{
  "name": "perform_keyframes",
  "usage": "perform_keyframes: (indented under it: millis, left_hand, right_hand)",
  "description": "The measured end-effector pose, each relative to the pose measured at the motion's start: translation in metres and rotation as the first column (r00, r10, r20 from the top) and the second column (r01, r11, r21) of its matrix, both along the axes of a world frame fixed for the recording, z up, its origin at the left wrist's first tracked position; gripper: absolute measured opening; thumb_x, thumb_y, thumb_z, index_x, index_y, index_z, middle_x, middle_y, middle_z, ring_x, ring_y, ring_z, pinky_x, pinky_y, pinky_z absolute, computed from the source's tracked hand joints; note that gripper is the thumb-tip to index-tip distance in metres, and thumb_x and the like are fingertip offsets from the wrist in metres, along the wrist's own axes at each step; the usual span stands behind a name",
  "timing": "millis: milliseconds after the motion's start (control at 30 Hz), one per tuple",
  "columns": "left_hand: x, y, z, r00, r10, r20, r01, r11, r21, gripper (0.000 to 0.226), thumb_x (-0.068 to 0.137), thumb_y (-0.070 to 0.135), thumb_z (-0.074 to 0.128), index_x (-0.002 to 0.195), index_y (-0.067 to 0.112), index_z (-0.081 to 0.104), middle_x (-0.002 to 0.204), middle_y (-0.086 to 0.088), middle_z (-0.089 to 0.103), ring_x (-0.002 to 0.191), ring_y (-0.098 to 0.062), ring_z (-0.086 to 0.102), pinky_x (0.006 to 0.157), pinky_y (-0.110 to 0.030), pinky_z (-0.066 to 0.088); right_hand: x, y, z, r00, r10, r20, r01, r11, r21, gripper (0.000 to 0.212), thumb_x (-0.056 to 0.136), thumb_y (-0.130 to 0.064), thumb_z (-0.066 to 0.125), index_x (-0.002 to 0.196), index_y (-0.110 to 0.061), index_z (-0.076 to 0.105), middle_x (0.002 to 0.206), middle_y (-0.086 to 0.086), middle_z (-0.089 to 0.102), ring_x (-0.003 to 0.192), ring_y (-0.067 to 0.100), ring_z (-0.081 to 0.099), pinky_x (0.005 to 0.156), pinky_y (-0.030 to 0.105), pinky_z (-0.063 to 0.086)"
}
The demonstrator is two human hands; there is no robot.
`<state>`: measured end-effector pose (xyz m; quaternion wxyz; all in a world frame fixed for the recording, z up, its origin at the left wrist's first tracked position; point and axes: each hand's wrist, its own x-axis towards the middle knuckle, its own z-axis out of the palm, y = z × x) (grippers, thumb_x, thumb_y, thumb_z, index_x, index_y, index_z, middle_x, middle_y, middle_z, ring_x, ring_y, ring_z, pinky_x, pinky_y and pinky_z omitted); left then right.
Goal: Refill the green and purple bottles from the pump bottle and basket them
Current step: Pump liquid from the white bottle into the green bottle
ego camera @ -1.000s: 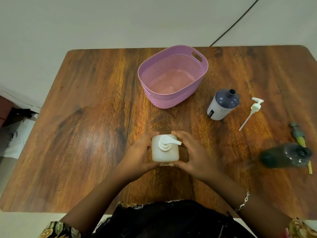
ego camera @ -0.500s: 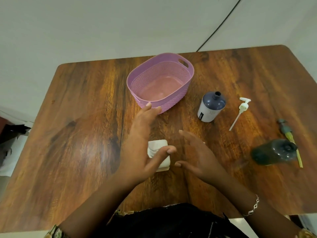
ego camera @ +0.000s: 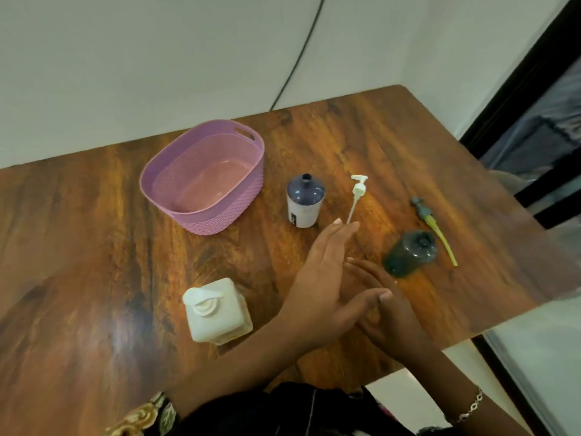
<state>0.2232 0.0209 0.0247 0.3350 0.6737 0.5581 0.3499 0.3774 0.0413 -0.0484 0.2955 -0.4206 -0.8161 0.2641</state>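
Observation:
The white square pump bottle (ego camera: 217, 311) stands alone near the table's front, with no hand on it. To its right, my left hand (ego camera: 327, 272) reaches across with straight fingers, lying over my right hand (ego camera: 382, 305), which is also open and partly hidden. Both hold nothing. The purple-topped bottle (ego camera: 304, 201) stands upright with no cap, behind my fingertips. Its white pump head (ego camera: 356, 195) lies beside it. The dark green bottle (ego camera: 410, 253) stands open just right of my hands, its green pump head (ego camera: 432, 226) lying behind it. The purple basket (ego camera: 206, 177) sits at the back with nothing in it.
The wooden table (ego camera: 78, 247) ends close to the right of the green bottle, with a floor drop and a dark door frame (ego camera: 518, 99) beyond. A black cable (ego camera: 298, 55) runs up the wall behind the table.
Both hands let go of the white pump bottle and moved right, toward the green bottle. My view swung right too, so the table's right edge now shows.

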Motion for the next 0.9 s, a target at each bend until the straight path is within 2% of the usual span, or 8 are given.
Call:
perform_keyframes:
  millis: [133, 267, 367, 533, 667, 767, 833, 900]
  left_hand:
    - [0.021, 0.022, -0.013, 0.996, -0.042, 0.081, 0.051, 0.993, -0.109, 0.086, 0.078, 0.050, 0.067, 0.146, 0.025, 0.020, 0.153, 0.007, 0.022, 0.139, -0.007, 0.020, 0.109, -0.022, 0.024]
    - [0.039, 0.041, -0.026, 0.992, -0.017, 0.128, 0.047, 0.972, -0.229, 0.087, 0.076, 0.048, 0.068, 0.145, 0.026, 0.021, 0.152, 0.007, 0.022, 0.139, -0.011, 0.023, 0.105, -0.023, 0.024]
    - [0.053, 0.056, -0.035, 0.993, -0.037, 0.115, 0.069, 0.955, -0.287, 0.091, 0.075, 0.050, 0.069, 0.147, 0.024, 0.018, 0.154, 0.006, 0.021, 0.140, -0.013, 0.022, 0.102, -0.020, 0.022]
    - [0.072, 0.068, -0.044, 0.985, -0.071, 0.159, 0.131, 0.906, -0.402, 0.093, 0.076, 0.046, 0.070, 0.148, 0.020, 0.017, 0.154, 0.001, 0.024, 0.139, -0.016, 0.025, 0.099, -0.021, 0.027]
    - [0.078, 0.074, -0.045, 0.976, -0.097, 0.195, 0.179, 0.868, -0.463, 0.085, 0.080, 0.039, 0.069, 0.147, 0.018, 0.021, 0.151, -0.001, 0.029, 0.137, -0.018, 0.028, 0.095, -0.021, 0.028]
    - [0.080, 0.078, -0.046, 0.969, -0.108, 0.221, 0.202, 0.860, -0.468, 0.071, 0.082, 0.035, 0.068, 0.142, 0.020, 0.031, 0.142, 0.002, 0.041, 0.128, -0.012, 0.037, 0.088, -0.012, 0.031]
    - [0.080, 0.079, -0.048, 0.965, -0.108, 0.240, 0.213, 0.856, -0.472, 0.064, 0.083, 0.034, 0.067, 0.138, 0.022, 0.037, 0.130, 0.007, 0.047, 0.118, -0.006, 0.041, 0.077, -0.006, 0.032]
    - [0.079, 0.079, -0.049, 0.958, -0.100, 0.268, 0.221, 0.853, -0.473, 0.060, 0.084, 0.033, 0.067, 0.136, 0.023, 0.040, 0.120, 0.014, 0.047, 0.111, 0.000, 0.042, 0.074, -0.002, 0.032]
  right_hand:
    - [0.032, 0.009, -0.001, 0.979, -0.205, -0.004, 0.205, 0.976, 0.067, 0.048, 0.087, -0.052, 0.044, 0.127, -0.026, 0.040, 0.130, -0.008, 0.045, 0.119, 0.006, 0.039, 0.090, 0.025, 0.036]
    - [0.058, 0.016, -0.004, 0.939, -0.345, -0.005, 0.344, 0.935, 0.085, 0.057, 0.088, -0.063, 0.035, 0.128, -0.023, 0.042, 0.133, 0.001, 0.045, 0.122, 0.005, 0.034, 0.093, 0.029, 0.034]
    - [0.071, 0.023, -0.006, 0.886, -0.462, -0.038, 0.464, 0.886, 0.026, 0.070, 0.082, -0.068, 0.040, 0.130, -0.017, 0.045, 0.135, 0.004, 0.043, 0.122, 0.010, 0.037, 0.094, 0.039, 0.040]
    - [0.079, 0.036, -0.010, 0.864, -0.503, 0.007, 0.494, 0.847, -0.195, 0.099, 0.067, -0.081, 0.042, 0.143, -0.022, 0.021, 0.150, -0.003, 0.022, 0.135, 0.010, 0.022, 0.109, 0.036, 0.023]
    - [0.080, 0.046, -0.020, 0.880, -0.474, 0.027, 0.455, 0.824, -0.339, 0.090, 0.073, -0.055, 0.052, 0.146, -0.020, 0.015, 0.153, 0.001, 0.020, 0.139, 0.017, 0.023, 0.113, 0.044, 0.025]
    - [0.075, 0.050, -0.021, 0.877, -0.480, -0.002, 0.442, 0.810, -0.386, 0.081, 0.081, -0.048, 0.058, 0.146, -0.018, 0.018, 0.151, 0.002, 0.027, 0.137, 0.019, 0.027, 0.112, 0.041, 0.027]
    - [0.071, 0.053, -0.024, 0.867, -0.498, 0.017, 0.463, 0.792, -0.398, 0.071, 0.087, -0.034, 0.059, 0.144, -0.017, 0.022, 0.148, 0.003, 0.033, 0.135, 0.020, 0.032, 0.109, 0.038, 0.029]
    - [0.068, 0.054, -0.023, 0.848, -0.530, 0.016, 0.491, 0.773, -0.402, 0.065, 0.086, -0.024, 0.061, 0.142, -0.018, 0.028, 0.143, 0.003, 0.040, 0.131, 0.021, 0.038, 0.106, 0.038, 0.033]
